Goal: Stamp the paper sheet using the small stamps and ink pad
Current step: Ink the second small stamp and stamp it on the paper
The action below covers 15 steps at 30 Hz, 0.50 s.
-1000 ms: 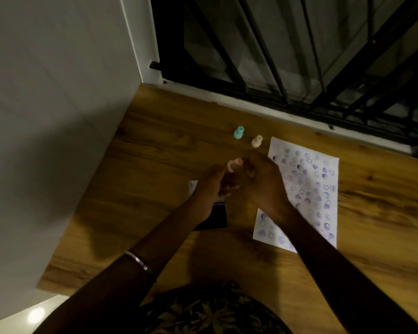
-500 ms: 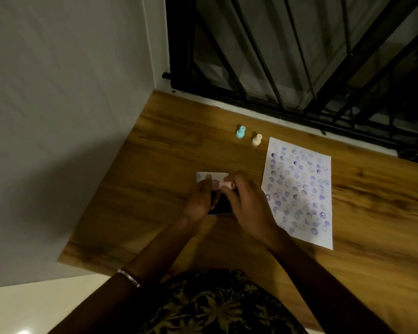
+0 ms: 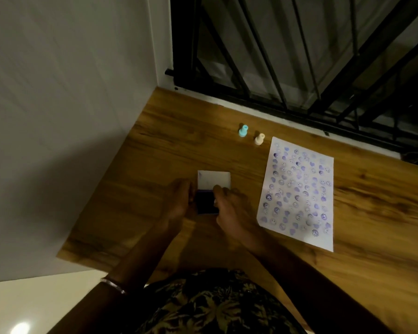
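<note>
The ink pad (image 3: pixel 204 203) lies open on the wooden table, its dark purple pad toward me and its white lid (image 3: pixel 214 180) flipped back. My left hand (image 3: pixel 177 202) grips the pad's left edge. My right hand (image 3: pixel 231 207) is curled at the pad's right edge, fingertips down on it; only a pale sliver of the pink stamp (image 3: pixel 215 202) shows under those fingers. The paper sheet (image 3: pixel 299 189), covered with several purple prints, lies to the right. A teal stamp (image 3: pixel 243 130) and a cream stamp (image 3: pixel 259 139) stand upright beyond the pad.
A grey wall (image 3: pixel 70 116) borders the table's left edge. A black window grille (image 3: pixel 287 68) runs along the far edge. Bare wood (image 3: pixel 377 225) lies right of the sheet. My left wrist wears a thin bracelet (image 3: pixel 114 285).
Both hands came down from above the table onto the ink pad. The pink stamp, plainly seen between my fingers before, is now almost hidden under my right hand.
</note>
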Motion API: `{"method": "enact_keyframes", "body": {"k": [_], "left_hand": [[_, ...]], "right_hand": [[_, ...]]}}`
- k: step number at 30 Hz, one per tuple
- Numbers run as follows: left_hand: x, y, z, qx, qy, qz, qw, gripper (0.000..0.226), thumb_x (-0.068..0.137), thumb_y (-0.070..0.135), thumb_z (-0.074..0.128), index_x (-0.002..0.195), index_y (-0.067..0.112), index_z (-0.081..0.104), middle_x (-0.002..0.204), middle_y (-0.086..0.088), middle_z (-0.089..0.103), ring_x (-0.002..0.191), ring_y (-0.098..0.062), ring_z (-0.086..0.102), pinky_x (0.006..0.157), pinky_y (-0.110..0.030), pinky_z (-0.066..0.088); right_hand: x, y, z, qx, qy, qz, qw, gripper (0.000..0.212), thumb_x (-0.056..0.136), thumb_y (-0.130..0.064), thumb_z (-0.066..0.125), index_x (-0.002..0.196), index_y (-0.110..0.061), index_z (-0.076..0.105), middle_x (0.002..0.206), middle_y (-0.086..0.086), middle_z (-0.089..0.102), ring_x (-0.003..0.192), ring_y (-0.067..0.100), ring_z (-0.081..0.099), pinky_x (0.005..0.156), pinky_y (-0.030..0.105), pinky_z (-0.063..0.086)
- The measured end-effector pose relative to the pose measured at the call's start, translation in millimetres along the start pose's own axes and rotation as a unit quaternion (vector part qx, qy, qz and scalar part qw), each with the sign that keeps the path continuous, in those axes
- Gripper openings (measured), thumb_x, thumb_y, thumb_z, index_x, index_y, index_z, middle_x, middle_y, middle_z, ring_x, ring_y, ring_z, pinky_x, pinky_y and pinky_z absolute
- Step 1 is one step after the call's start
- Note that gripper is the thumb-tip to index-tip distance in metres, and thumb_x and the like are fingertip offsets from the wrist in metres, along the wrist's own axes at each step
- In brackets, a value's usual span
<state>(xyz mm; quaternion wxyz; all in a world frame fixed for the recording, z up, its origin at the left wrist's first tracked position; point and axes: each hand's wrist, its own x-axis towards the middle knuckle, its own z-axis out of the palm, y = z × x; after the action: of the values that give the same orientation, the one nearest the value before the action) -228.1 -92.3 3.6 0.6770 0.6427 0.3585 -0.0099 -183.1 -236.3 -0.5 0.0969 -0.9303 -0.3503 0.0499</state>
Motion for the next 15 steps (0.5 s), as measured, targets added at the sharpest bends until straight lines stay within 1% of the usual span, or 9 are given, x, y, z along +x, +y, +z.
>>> {"method": "enact_keyframes", "body": {"k": [2, 4, 6, 7, 8, 10, 12, 15], "left_hand": [[-2, -5, 3, 0.018, 0.007, 0.015, 1.0, 0.018, 0.098, 0.029, 0.042, 0.092, 0.019, 0.055, 0.084, -0.001, 0.059, 0.073, -0.014, 0.058, 0.055, -0.024, 0.043], [-3, -10, 7, 0.025, 0.007, 0.021, 0.999, 0.013, 0.098, 0.034, 0.044, 0.1, 0.025, 0.054, 0.094, 0.001, 0.062, 0.084, -0.013, 0.062, 0.064, -0.028, 0.051], [-1, -13, 9, 0.041, 0.011, 0.03, 0.999, 0.015, 0.098, 0.038, 0.045, 0.099, 0.026, 0.055, 0.096, 0.001, 0.063, 0.087, -0.015, 0.063, 0.072, -0.035, 0.055], [-1, -14, 10, 0.048, 0.016, 0.035, 0.998, 0.016, 0.098, 0.039, 0.046, 0.097, 0.027, 0.055, 0.095, 0.002, 0.063, 0.087, -0.014, 0.063, 0.075, -0.037, 0.055], [-1, -14, 10, 0.057, 0.021, 0.038, 0.997, 0.016, 0.098, 0.039, 0.046, 0.098, 0.026, 0.056, 0.095, 0.003, 0.063, 0.087, -0.014, 0.063, 0.075, -0.036, 0.055], [-1, -13, 11, 0.054, 0.027, 0.047, 0.997, 0.017, 0.098, 0.037, 0.047, 0.101, 0.024, 0.056, 0.095, 0.005, 0.062, 0.085, -0.011, 0.062, 0.071, -0.031, 0.054], [-3, -11, 12, 0.037, 0.024, 0.056, 0.997, 0.015, 0.098, 0.035, 0.047, 0.099, 0.024, 0.057, 0.093, 0.005, 0.063, 0.084, -0.009, 0.063, 0.068, -0.027, 0.053], [-6, -8, 12, 0.016, 0.025, 0.056, 0.998, 0.014, 0.098, 0.034, 0.048, 0.087, 0.032, 0.057, 0.092, 0.005, 0.064, 0.085, -0.012, 0.064, 0.073, -0.033, 0.055]], "right_hand": [[1, 0, 3, -0.01, 0.003, 0.006, 1.0, 0.045, 0.072, -0.006, 0.067, 0.114, -0.011, 0.054, 0.095, 0.01, 0.068, 0.081, 0.028, 0.061, 0.063, 0.034, 0.047], [1, 0, 5, -0.011, 0.004, 0.013, 1.0, 0.045, 0.071, -0.008, 0.069, 0.113, -0.013, 0.054, 0.096, 0.01, 0.068, 0.083, 0.028, 0.061, 0.067, 0.036, 0.049], [2, 0, 7, -0.007, 0.005, 0.018, 1.0, 0.042, 0.07, -0.008, 0.068, 0.11, -0.013, 0.054, 0.095, 0.009, 0.068, 0.084, 0.029, 0.061, 0.067, 0.037, 0.05], [3, 0, 7, -0.002, 0.003, 0.02, 1.0, 0.042, 0.071, -0.007, 0.066, 0.11, -0.013, 0.053, 0.095, 0.009, 0.068, 0.084, 0.029, 0.061, 0.068, 0.037, 0.05], [3, 0, 7, 0.004, -0.002, 0.021, 1.0, 0.042, 0.071, -0.006, 0.066, 0.111, -0.013, 0.053, 0.097, 0.009, 0.068, 0.086, 0.03, 0.061, 0.07, 0.038, 0.05], [3, 2, 6, 0.001, -0.01, 0.017, 1.0, 0.047, 0.071, -0.008, 0.067, 0.116, -0.014, 0.051, 0.101, 0.008, 0.067, 0.091, 0.029, 0.06, 0.075, 0.039, 0.048], [2, 4, 5, -0.01, -0.01, 0.005, 1.0, 0.051, 0.071, -0.011, 0.068, 0.117, -0.015, 0.05, 0.101, 0.007, 0.067, 0.091, 0.028, 0.06, 0.075, 0.038, 0.046], [3, 6, 3, -0.012, -0.014, -0.008, 1.0, 0.049, 0.068, -0.009, 0.068, 0.114, -0.013, 0.052, 0.095, 0.008, 0.068, 0.085, 0.029, 0.061, 0.073, 0.036, 0.045]]}}
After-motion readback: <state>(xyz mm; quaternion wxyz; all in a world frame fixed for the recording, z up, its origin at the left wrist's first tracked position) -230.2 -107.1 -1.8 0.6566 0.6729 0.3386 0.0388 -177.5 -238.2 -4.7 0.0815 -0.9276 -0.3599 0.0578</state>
